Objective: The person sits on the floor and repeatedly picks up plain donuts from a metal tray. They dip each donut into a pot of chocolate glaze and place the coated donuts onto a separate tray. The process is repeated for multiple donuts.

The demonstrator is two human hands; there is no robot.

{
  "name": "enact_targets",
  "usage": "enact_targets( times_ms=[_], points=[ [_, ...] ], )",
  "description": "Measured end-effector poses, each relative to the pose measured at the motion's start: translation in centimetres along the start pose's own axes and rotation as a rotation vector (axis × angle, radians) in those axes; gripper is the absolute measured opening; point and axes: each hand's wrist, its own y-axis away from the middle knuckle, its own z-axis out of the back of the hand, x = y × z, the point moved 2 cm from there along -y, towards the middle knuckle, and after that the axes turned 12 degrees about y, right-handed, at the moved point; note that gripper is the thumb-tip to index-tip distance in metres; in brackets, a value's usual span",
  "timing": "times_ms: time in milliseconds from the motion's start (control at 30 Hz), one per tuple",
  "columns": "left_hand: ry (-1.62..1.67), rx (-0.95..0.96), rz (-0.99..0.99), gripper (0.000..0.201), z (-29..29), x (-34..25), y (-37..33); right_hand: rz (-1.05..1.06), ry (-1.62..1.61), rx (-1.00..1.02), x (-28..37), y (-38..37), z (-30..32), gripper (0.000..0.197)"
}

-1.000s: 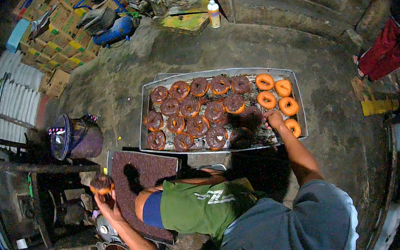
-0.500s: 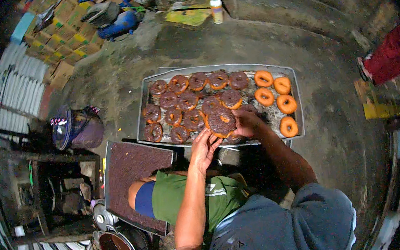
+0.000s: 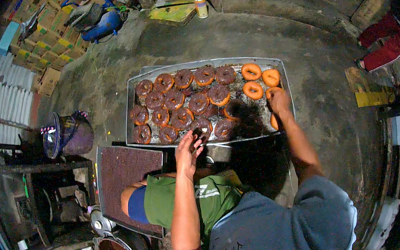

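Rough, dark concrete floor lies beneath a large rectangular metal tray [image 3: 132, 113] of ring doughnuts (most chocolate-coated, a few plain orange at the right end). Your left hand [image 3: 188, 152] hovers, fingers spread, at the near rim. Your right hand [image 3: 279, 102] curls over a plain orange doughnut [image 3: 271, 92].

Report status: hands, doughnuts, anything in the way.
Left hand open, over tray's near edge. Right hand on plain doughnut. Metal tray nearly full. Nothing blocking.
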Motion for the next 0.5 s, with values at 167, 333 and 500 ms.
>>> enact_targets(
  times_ms=[167, 333, 500],
  points=[
    [-0.022, -0.013, -0.064, 0.040, 1.1, -0.5, 0.3, 0.084, 0.276, 0.163, 0.2, -3.1, 4.1, 0.061],
    [0.024, -0.018, -0.107, 0.037, 1.0, -1.1, 0.1, -0.021, 0.163, 0.183, 0.8, 3.1, 6.2, 0.065],
    [0.141, 0.068, -0.150, 0.033, 0.3, -2.6, 1.6, -0.132, 0.076, 0.203, 2.2, 9.0, 6.9, 0.092]
  ],
)
